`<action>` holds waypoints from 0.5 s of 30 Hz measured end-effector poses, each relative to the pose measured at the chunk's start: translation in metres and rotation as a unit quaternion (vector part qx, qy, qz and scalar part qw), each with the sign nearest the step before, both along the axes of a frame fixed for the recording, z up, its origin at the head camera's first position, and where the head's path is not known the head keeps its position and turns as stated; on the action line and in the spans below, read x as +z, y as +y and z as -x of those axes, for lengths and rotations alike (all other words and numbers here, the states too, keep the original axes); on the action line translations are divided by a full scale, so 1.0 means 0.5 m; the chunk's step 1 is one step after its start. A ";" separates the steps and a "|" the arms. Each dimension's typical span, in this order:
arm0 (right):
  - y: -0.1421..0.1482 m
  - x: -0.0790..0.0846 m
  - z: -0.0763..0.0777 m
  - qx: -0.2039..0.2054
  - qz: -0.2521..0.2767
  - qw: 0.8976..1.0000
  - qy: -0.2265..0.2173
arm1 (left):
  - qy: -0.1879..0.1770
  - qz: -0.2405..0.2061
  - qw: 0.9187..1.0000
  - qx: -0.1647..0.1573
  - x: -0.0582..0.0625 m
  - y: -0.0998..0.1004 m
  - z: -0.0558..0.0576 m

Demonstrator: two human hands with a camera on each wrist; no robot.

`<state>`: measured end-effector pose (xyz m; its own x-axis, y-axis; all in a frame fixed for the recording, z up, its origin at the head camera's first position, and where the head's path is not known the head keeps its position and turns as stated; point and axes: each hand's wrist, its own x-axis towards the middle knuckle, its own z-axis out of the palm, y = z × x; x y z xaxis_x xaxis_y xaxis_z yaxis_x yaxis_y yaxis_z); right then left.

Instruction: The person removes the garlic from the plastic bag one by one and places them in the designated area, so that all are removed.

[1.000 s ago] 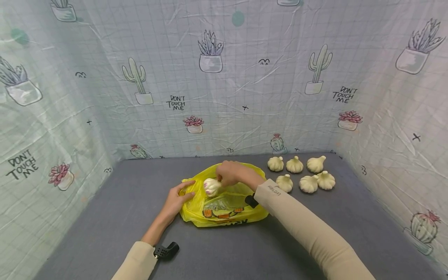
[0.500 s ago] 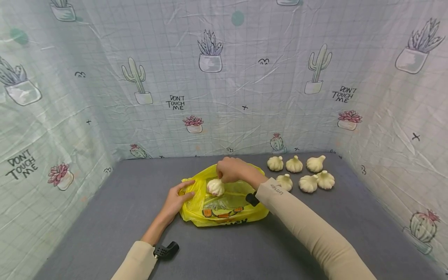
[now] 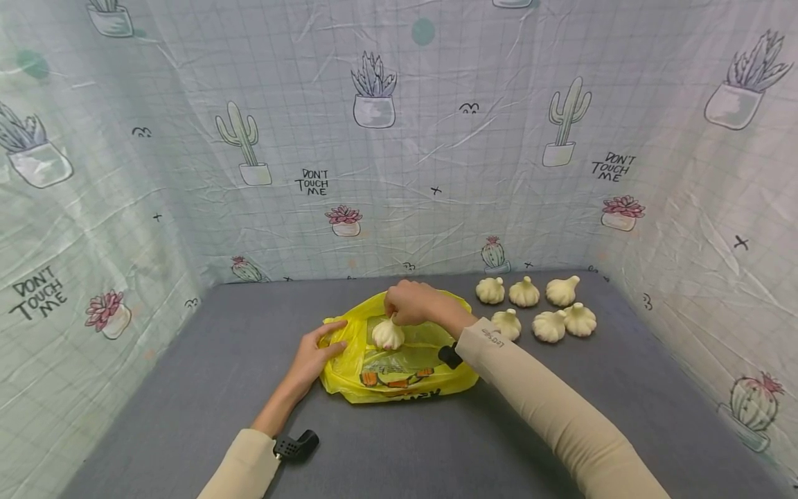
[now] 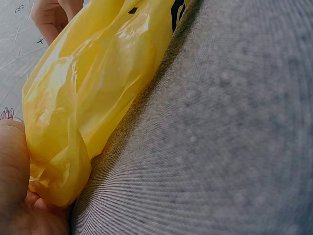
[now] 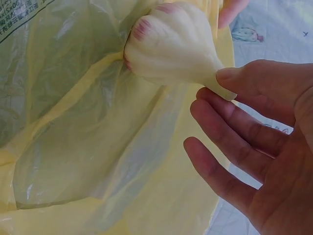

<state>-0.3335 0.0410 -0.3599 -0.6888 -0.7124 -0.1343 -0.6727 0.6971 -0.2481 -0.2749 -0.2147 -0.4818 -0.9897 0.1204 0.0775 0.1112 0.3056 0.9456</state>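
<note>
A garlic bulb (image 3: 388, 335) with pinkish streaks hangs from my right hand (image 3: 414, 303), which pinches its stem between thumb and fingertips. It is over the wide mouth of a yellow plastic bag (image 3: 343, 378), and in the right wrist view the bulb (image 5: 171, 46) has its stem towards the thumb. My left hand (image 3: 312, 355) holds the bag's left edge; the left wrist view has that hand (image 4: 12, 176) at the bunched yellow plastic (image 4: 58, 161). Printed plastic shows through the opening. The bag's far rim is partly behind my right hand.
Several more garlic bulbs (image 3: 524, 292) sit in two loose rows on the grey tabletop (image 3: 249, 326), right of the bag. One of them (image 3: 507, 324) is partly covered by my right sleeve. A cactus-print cloth (image 3: 411, 159) encloses the back and sides.
The garlic bulb in my right hand has shifted slightly right and turned from sideways to hanging below the fingers. My left hand and the bag stay practically in place.
</note>
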 end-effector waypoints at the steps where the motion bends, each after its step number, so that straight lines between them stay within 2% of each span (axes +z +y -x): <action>1: 0.001 0.000 0.000 -0.001 0.003 1.000 0.001 | 0.000 -0.001 1.000 0.000 0.000 0.000 0.000; 15: 0.014 0.019 -0.009 0.000 0.023 1.000 0.004 | -0.005 0.002 1.000 0.001 0.000 0.001 0.002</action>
